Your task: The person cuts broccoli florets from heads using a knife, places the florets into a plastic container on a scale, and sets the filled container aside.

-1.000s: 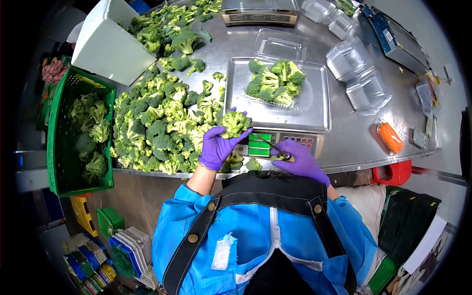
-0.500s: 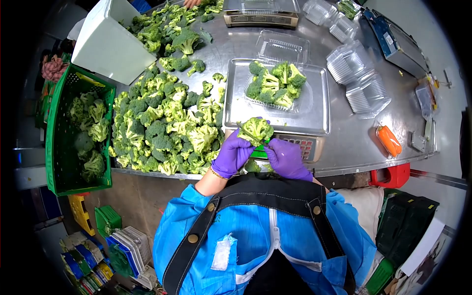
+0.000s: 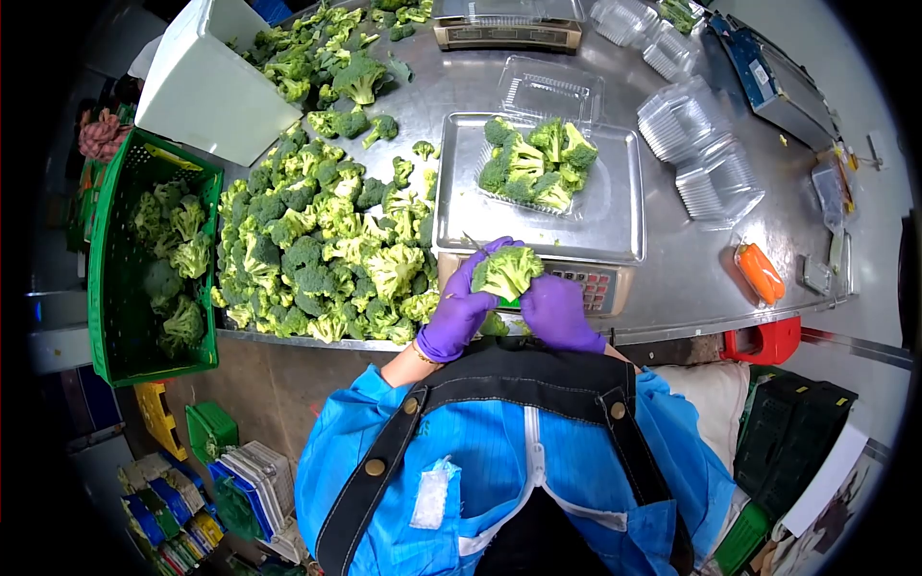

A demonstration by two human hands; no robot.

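A broccoli piece (image 3: 509,272) is held just in front of the scale's keypad (image 3: 594,288). Purple-gloved, my left hand (image 3: 464,309) grips it from the left, with fingers behind it. My right hand (image 3: 557,309), gloved too, is closed against its right side; whether it holds anything else is hidden. Beyond both hands, a clear tray of broccoli florets (image 3: 538,163) rests on the scale's metal pan (image 3: 615,226). A large pile of broccoli (image 3: 317,250) lies on the table to the left.
A green crate (image 3: 106,307) holding broccoli stands at the left, below a tilted white box (image 3: 206,91). Clear plastic containers (image 3: 715,182) and a wrapped orange vegetable (image 3: 761,275) are at the right. Another scale (image 3: 509,36) stands at the back.
The broccoli piece has turned, now showing its cut stem side, and sits slightly lower. My left hand has shifted up and right around it; my right hand's fingers have curled in.
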